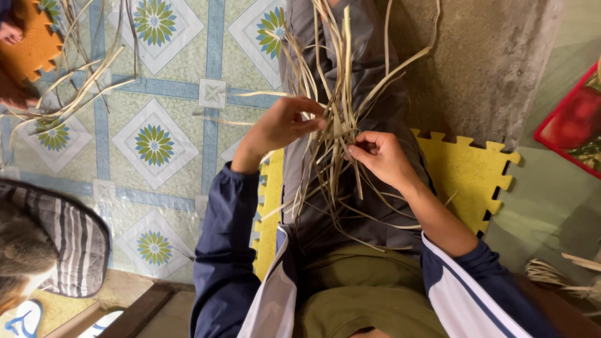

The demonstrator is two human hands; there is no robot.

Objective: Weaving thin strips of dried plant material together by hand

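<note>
Pale straw-coloured reed strips (pixel 335 119), flat, narrow, tangled and splayed between both hands.

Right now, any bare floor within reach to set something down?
Yes: the patterned tile floor beside the left hand, and the yellow foam mat past the right hand. It is crowded in the lap, under the straw strips, and top left, among the loose strips.

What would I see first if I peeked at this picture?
First, the bunch of pale straw strips in the middle, pinched from both sides by the left hand and the right hand over the person's lap. Next, the bright yellow puzzle mat underneath, and the floor tiles with blue-green flowers on the left.
</note>
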